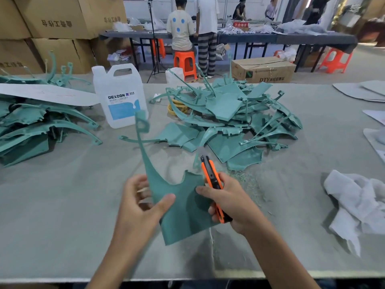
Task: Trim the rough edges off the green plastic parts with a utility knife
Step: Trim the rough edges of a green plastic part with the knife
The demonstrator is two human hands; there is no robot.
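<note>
A green plastic part [183, 213], flat with a long thin arm rising up and left, is held above the grey table [62, 215]. My left hand [141, 203] pinches its left edge, thumb on the front face. My right hand [231, 203] grips an orange and black utility knife [212, 182], blade end pointing up along the part's right edge, and its thumb presses on the part. A heap of green parts [229, 119] lies beyond the hands. A second stack of green parts [37, 126] sits at the far left.
A white jug [119, 94] stands behind the held part. A white cloth [358, 205] lies at the right, green shavings [248, 180] beside my right hand. A yellow coil [177, 107] sits under the heap. Cardboard boxes [62, 21], people and orange stools are beyond the table.
</note>
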